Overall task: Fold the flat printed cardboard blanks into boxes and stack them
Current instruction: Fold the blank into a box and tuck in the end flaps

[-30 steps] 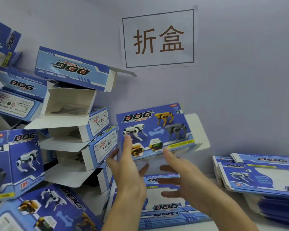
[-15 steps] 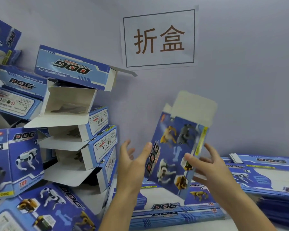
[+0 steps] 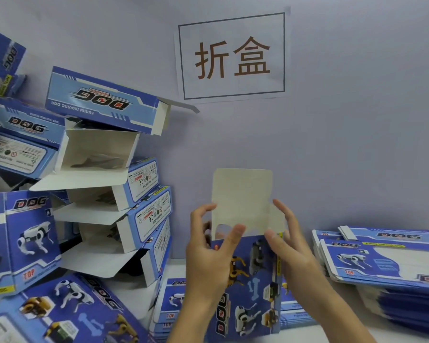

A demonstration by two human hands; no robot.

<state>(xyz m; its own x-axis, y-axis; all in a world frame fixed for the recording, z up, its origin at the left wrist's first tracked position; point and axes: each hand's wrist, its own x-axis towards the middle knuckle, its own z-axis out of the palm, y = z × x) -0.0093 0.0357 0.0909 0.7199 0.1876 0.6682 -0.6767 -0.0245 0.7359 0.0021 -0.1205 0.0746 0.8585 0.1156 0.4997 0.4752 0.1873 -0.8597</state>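
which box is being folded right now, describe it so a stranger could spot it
Look below the white wall sign. There both hands, left hand and right hand, hold the blue box upright. Unlike its neighbours, its plain flap points straight up.

Held box [image 3: 248,288] bottom cut by frame edge; left hand [image 3: 208,253] covers its left side.
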